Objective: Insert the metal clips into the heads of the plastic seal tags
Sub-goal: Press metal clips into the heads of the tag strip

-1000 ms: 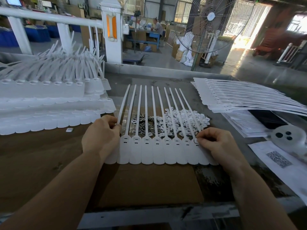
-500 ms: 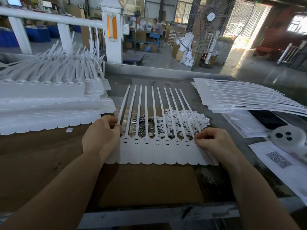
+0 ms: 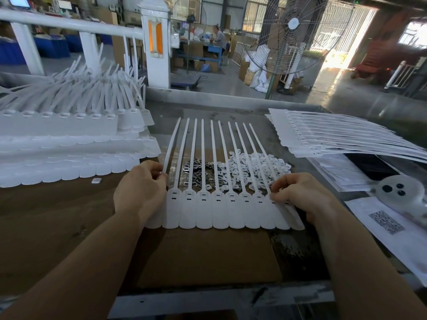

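A joined strip of white seal tags [image 3: 221,211] lies flat on the bench [image 3: 69,227], tails fanning away over loose metal clips [image 3: 198,172]. The left hand [image 3: 138,188] pinches the leftmost tail; the right hand [image 3: 300,192], fingers curled, pinches the rightmost head.

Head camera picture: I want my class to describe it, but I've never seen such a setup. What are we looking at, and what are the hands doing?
The camera sits on a worker's head, looking down at a workbench. No machine: two bare hands. A joined row of white seal tags lies flat, straps pointing away. The left hand pinches the leftmost strap; the right hand pinches at the row's right end. Behind lie dark metal clips and small white plastic pieces. Tag stacks sit left and right.
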A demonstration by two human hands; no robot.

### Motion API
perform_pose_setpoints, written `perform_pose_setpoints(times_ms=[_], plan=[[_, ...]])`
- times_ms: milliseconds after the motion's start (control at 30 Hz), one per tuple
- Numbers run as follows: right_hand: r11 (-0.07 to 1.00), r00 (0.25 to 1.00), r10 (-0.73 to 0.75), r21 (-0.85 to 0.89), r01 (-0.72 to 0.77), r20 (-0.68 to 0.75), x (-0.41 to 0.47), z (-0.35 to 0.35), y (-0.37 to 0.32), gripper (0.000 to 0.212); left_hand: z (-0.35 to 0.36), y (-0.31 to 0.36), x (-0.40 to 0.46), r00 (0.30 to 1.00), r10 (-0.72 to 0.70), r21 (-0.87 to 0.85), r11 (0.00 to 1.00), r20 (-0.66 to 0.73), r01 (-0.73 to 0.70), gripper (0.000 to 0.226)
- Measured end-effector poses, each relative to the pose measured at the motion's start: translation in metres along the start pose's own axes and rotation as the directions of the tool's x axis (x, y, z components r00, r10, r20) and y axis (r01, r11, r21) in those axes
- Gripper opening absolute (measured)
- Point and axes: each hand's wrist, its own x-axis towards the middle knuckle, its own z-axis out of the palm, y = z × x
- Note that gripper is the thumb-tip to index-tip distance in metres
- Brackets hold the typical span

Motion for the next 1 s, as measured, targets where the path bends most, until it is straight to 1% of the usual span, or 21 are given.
perform_pose_setpoints(times_ms=[167, 300, 400, 467, 533, 567, 633, 733, 800, 867, 1000], plan=[[0.996, 0.996, -0.088, 0.024, 0.088, -0.022, -0.001, -0.001, 0.01, 0.01, 0.0, -0.001, 0.0, 1.0, 0.008, -0.004, 1.0, -0.011, -0.008, 0.029], [0.99, 0.992, -0.108, 0.081, 0.114, -0.072, 0.002, -0.001, 0.015, 0.005, 0.001, -0.001, 0.001, 1.0, 0.004, -0.008, 1.0, -0.021, -0.004, 0.028], [0.986, 0.977, -0.121, 0.09, 0.139, -0.176, 0.005, 0.002, 0.016, 0.006, 0.001, -0.001, 0.0, 1.0, -0.001, -0.006, 1.0, -0.018, 0.0, 0.028], [0.981, 0.946, -0.172, 0.034, 0.189, -0.276, 0.009, 0.003, 0.017, 0.009, 0.001, -0.001, 0.001, 1.0, -0.003, -0.006, 1.0, -0.019, 0.002, 0.028], [0.969, 0.911, -0.246, -0.097, 0.226, -0.332, 0.014, 0.004, 0.017, 0.009, 0.001, -0.002, 0.002, 1.0, -0.004, -0.006, 1.0, -0.017, 0.004, 0.028], [0.959, 0.9, -0.272, -0.172, 0.225, -0.339, 0.016, 0.005, 0.016, 0.009, 0.001, -0.002, 0.002, 1.0, -0.005, -0.007, 1.0, -0.016, 0.005, 0.028], [0.928, 0.892, -0.305, -0.312, 0.201, -0.332, 0.02, 0.006, 0.015, 0.018, 0.002, -0.002, 0.003, 1.0, -0.007, -0.005, 1.0, -0.013, 0.007, 0.028], [0.864, 0.901, -0.33, -0.476, 0.166, -0.283, 0.025, 0.009, 0.014, 0.027, 0.002, -0.002, 0.003, 1.0, -0.007, -0.003, 1.0, -0.016, 0.007, 0.029], [0.838, 0.902, -0.338, -0.522, 0.159, -0.268, 0.026, 0.01, 0.014, 0.027, 0.003, -0.002, 0.003, 1.0, -0.006, -0.001, 1.0, -0.016, 0.006, 0.029], [0.827, 0.895, -0.336, -0.547, 0.131, -0.292, 0.026, 0.011, 0.013, 0.025, 0.003, -0.002, 0.003, 1.0, -0.004, 0.002, 1.0, -0.014, 0.004, 0.03], [0.843, 0.872, -0.339, -0.526, 0.115, -0.352, 0.028, 0.01, 0.014, 0.018, 0.002, -0.002, 0.002, 1.0, -0.004, 0.007, 1.0, -0.012, 0.004, 0.03]])
